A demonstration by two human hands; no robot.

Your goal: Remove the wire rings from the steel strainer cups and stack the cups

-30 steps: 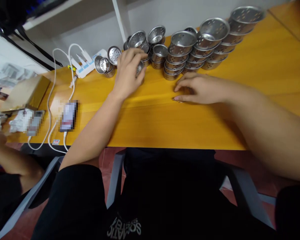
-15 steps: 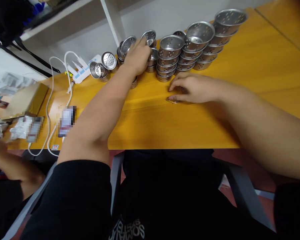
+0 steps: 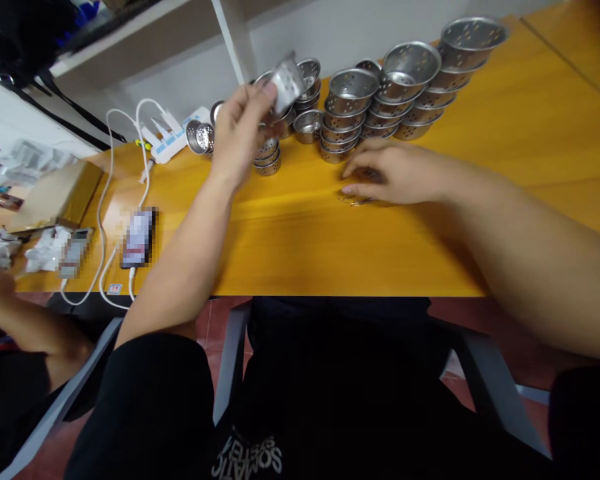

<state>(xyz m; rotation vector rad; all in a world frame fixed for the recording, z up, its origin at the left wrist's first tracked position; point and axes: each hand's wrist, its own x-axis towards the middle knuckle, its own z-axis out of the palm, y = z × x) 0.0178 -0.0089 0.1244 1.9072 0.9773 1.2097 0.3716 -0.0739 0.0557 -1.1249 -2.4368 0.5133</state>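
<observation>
Left hand (image 3: 240,137) is up off the counter (image 3: 300,233) with its fingers pinched around a small perforated metal cup (image 3: 286,83), held tilted in the air just in front of the loose cups at the back; it's motion-blurred so I can't make out much detail on it, but it looks like the same kind as the rest. Right hand (image 3: 395,175) is lying low on the yellow wood, fingers curled together over a flat metal ring (image 3: 353,198) that peeks out under the fingertips; I think it's touching it, though the grip itself is hidden.

Right behind that hand there's a row of stacked perforated bowls (image 3: 380,100) running off toward the far right, bigger ones at the end; a short stack of small cups (image 3: 267,157) sits just below the raised hand, and a couple more lie on their sides near the white power strip (image 3: 173,137). White cables (image 3: 103,220) loop down to a phone (image 3: 137,237) near the counter's front edge; a cardboard box (image 3: 45,193) sits at the far left, and another person's arm (image 3: 25,320) shows at the bottom left corner.
</observation>
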